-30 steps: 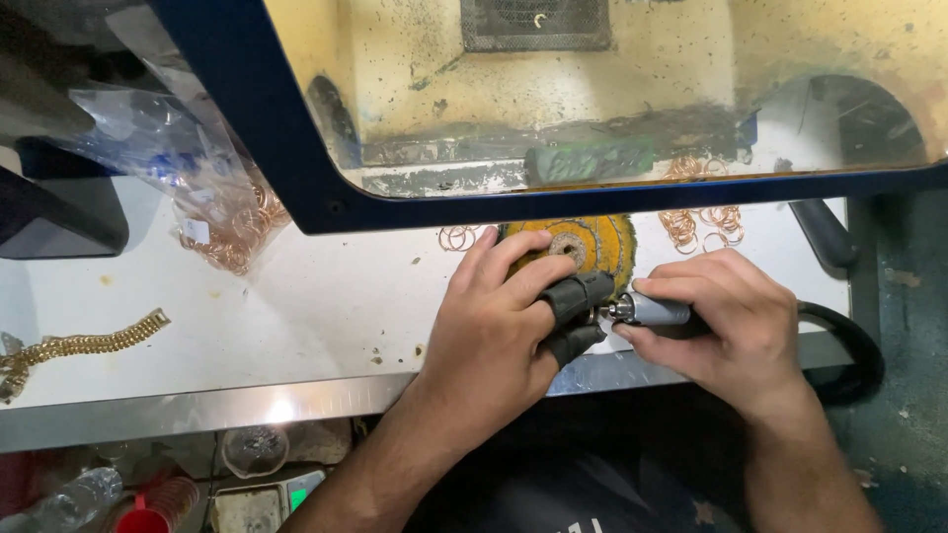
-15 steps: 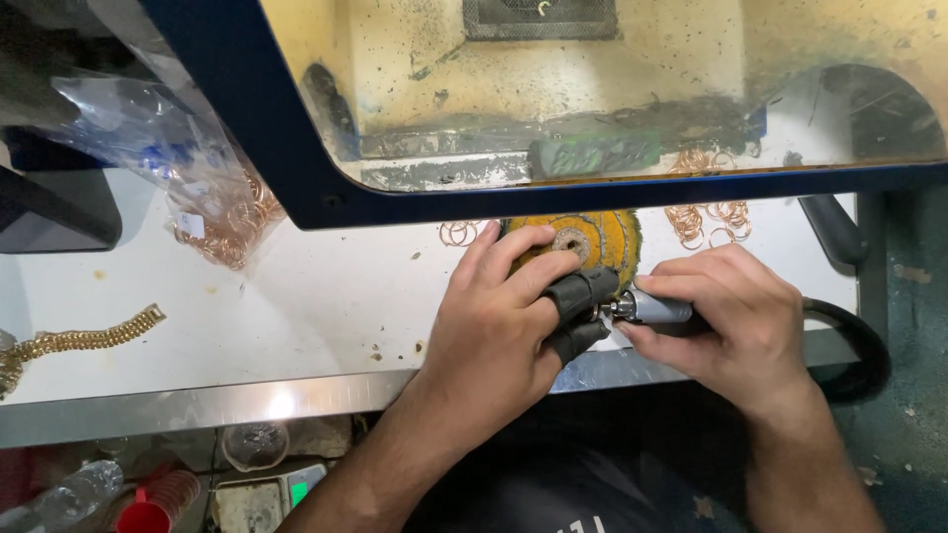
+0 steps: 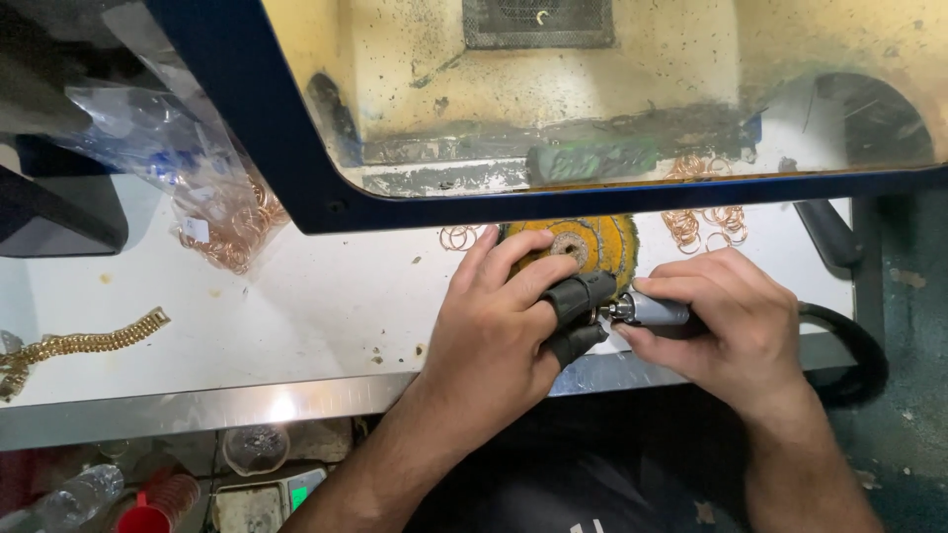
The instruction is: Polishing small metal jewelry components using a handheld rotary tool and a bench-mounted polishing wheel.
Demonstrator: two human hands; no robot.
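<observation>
- A round buffing wheel [image 3: 583, 245], mustard yellow with a darker brown centre.
- Black coverings on the fingertips [image 3: 578, 296] of the left hand [image 3: 499, 331].
- A silver-grey rotary handpiece [image 3: 652, 312] in the right hand [image 3: 731, 321].
- Coppery pink wire rings [image 3: 706, 225] on a white bench [image 3: 326, 306].
- A gold chain bracelet [image 3: 84, 344].
- A dark blue frame [image 3: 247, 109] around a yellow-stained hood.

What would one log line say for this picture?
left hand: pinching small piece, dark finger guards | right hand: gripping rotary handpiece | yellow buffing wheel behind
</observation>
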